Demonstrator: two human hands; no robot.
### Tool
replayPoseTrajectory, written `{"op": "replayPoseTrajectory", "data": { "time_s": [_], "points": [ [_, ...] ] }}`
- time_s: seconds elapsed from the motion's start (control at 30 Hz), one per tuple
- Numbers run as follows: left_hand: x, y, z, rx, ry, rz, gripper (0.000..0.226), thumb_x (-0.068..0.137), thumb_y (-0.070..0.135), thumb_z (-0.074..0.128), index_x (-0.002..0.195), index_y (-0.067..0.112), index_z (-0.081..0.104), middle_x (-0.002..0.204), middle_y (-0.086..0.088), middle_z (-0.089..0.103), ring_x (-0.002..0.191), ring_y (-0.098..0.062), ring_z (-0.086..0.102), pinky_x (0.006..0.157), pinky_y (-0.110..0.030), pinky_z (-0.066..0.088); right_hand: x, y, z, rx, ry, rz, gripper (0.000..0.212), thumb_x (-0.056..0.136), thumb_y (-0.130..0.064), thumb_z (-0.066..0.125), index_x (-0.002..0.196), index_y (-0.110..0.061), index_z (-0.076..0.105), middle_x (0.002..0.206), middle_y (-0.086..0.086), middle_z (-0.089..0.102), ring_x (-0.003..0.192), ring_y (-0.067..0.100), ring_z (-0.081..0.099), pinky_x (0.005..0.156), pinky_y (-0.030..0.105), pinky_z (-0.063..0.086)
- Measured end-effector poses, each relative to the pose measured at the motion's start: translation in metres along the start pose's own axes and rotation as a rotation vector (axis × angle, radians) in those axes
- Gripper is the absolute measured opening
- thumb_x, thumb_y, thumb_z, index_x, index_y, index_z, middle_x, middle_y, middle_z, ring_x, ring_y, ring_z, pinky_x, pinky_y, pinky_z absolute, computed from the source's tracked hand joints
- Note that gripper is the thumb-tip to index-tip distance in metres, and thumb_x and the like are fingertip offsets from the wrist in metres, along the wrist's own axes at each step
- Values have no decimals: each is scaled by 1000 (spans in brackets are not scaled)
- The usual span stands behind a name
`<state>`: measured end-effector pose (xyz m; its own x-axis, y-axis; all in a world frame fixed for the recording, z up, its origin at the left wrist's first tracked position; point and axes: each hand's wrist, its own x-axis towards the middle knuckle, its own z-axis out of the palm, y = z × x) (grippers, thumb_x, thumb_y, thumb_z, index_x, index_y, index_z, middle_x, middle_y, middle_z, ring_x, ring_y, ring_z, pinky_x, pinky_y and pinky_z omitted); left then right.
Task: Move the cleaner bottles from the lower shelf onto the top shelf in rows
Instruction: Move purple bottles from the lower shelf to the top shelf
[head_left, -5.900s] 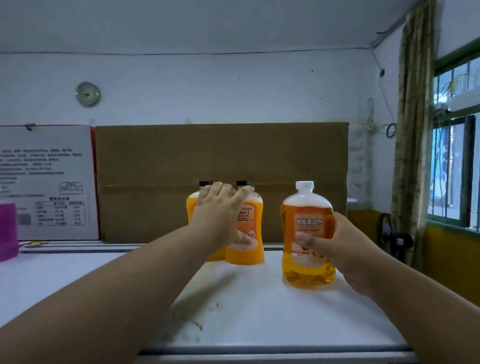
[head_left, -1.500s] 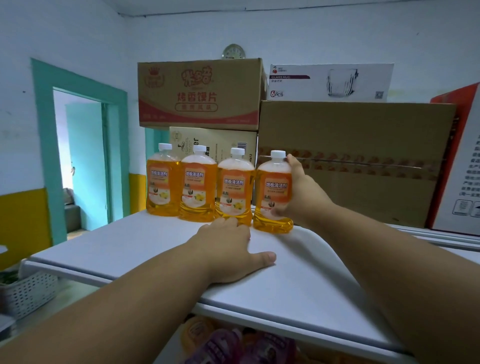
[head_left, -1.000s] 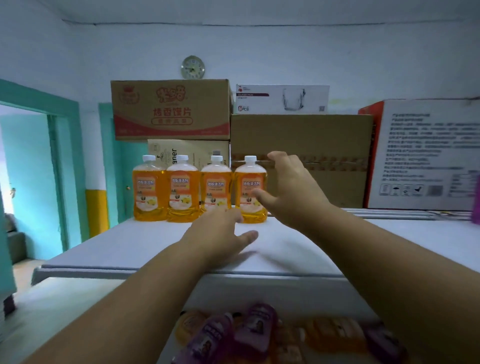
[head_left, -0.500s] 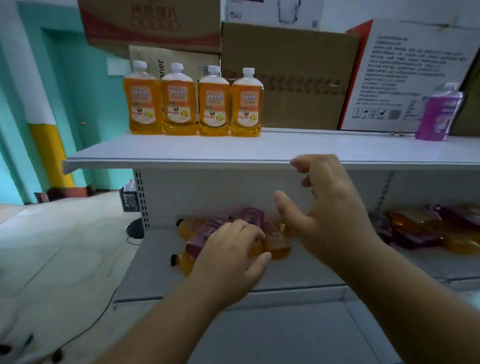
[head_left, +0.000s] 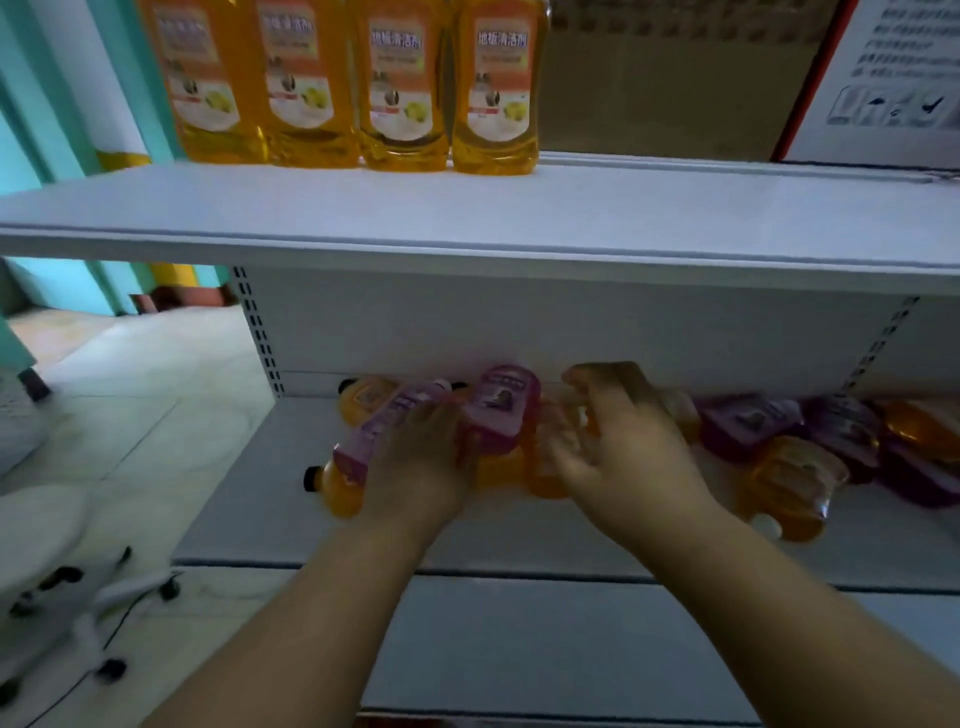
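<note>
Forearms reach in from the bottom edge toward the lower shelf (head_left: 270, 525), where a heap of cleaner bottles lies on its side. On the left, the left hand (head_left: 415, 467) rests palm down on that heap, its fingers spread over an orange bottle (head_left: 337, 491) with a black cap and touching a purple bottle (head_left: 379, 434) that lies slantwise across it; whether the fingers have closed on either one is hidden by the back of the hand, so the grip cannot be told. Just beside it, the right hand (head_left: 618, 457) hovers with fingers curled and spread apart, loose, clasping nothing that shows, though motion blur softens its fingertips. Between the two hands a second purple bottle (head_left: 501, 410) lies with its label up, over more orange ones. Further right along the same shelf, an orange bottle with a white cap (head_left: 789, 488) lies near the front, and behind it sit dark purple bottles (head_left: 748, 423) in a jumble. Above, the top shelf (head_left: 467, 218) carries four orange bottles (head_left: 358, 88) standing upright in a row, touching side by side, near its back left. Behind them to the right stand a brown carton (head_left: 675, 83) and a white printed box (head_left: 898, 78). At far left, tiled floor (head_left: 130, 395) and a teal door frame (head_left: 78, 104) show
</note>
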<state>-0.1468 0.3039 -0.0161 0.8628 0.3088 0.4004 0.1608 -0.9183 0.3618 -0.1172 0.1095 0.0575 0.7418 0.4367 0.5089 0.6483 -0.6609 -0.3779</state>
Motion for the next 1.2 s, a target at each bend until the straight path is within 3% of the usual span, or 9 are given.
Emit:
{"op": "replayPoseTrajectory", "data": {
  "time_s": [0.07, 0.17, 0.33, 0.53, 0.6, 0.73, 0.9, 1.03, 1.2],
  "points": [
    [17, -16, 3, 194, 13, -170, 48, 89, 45, 54, 126, 15, 55, 126, -10, 56, 116, -33, 49, 91, -43, 40, 12, 12, 10, 30, -41, -7, 41, 84, -33, 69, 120, -18, 57, 113, 4, 52, 95, 22, 53, 73, 27, 38],
    [36, -34, 4, 279, -212, -408, 88, 72, 63, 64, 140, 14, 37, 133, -13, 51, 120, -36, 48, 97, -46, 38, 26, 27, 24, 69, -58, -53, 37, 83, -32, 70, 115, -17, 58, 106, 1, 50, 93, 22, 53, 69, 27, 34],
    [33, -37, 0, 174, -166, -478, 85, 70, 58, 70, 138, 18, 39, 127, -13, 59, 113, -37, 55, 94, -44, 44, 42, 44, 49, 156, -160, -50, 39, 83, -42, 65, 117, -29, 49, 110, -5, 44, 97, 19, 53, 75, 28, 40],
    [-27, -7, -29, -339, 123, -453, 71, 55, 61, 73, 116, 29, 58, 99, 2, 66, 85, -14, 64, 64, -24, 44, 57, 45, 92, 186, -182, -60, 53, 76, -60, 51, 115, -24, 57, 111, 7, 56, 97, 30, 60, 77, 30, 42],
    [-47, 5, -43, -529, 152, -518, 73, 48, 67, 77, 112, 42, 51, 98, 17, 66, 84, 0, 65, 64, -21, 47, 65, 41, 111, 120, -235, 21, 58, 76, -67, 52, 114, -25, 61, 120, 6, 56, 103, 28, 60, 86, 29, 43],
    [-83, 20, -67, -828, 195, -603, 65, 46, 89, 67, 102, 62, 47, 98, 23, 68, 86, -4, 70, 67, -32, 57, 84, 19, 134, -101, -410, 165, 61, 85, -65, 44, 120, -17, 61, 132, 16, 51, 125, 37, 45, 105, 47, 39],
    [-112, 20, -92, -1317, 237, -835, 90, 55, 89, 60, 115, 22, 69, 105, -19, 72, 88, -33, 69, 69, -46, 56, 96, 0, 129, -100, -424, 380, 67, 82, -51, 59, 134, -14, 45, 135, 18, 48, 125, 39, 44, 104, 50, 40],
    [-125, 8, -112, -1500, 150, -796, 68, 73, 70, 60, 112, 16, 74, 107, -19, 72, 86, -29, 70, 69, -43, 57, 85, -1, 124, -29, -544, 505, 119, 64, -59, 73, 152, -15, 6, 153, 21, 30, 139, 44, 31, 111, 53, 31],
    [-136, -8, -131, -1538, 3, -681, 84, 47, 71, 86, 102, 9, 74, 84, -17, 67, 71, -28, 66, 65, -43, 56, 65, -14, 130, 136, -663, 499, 129, 60, -59, 83, 153, -9, 10, 153, 16, 34, 137, 36, 37, 106, 42, 35]
  ]
}}
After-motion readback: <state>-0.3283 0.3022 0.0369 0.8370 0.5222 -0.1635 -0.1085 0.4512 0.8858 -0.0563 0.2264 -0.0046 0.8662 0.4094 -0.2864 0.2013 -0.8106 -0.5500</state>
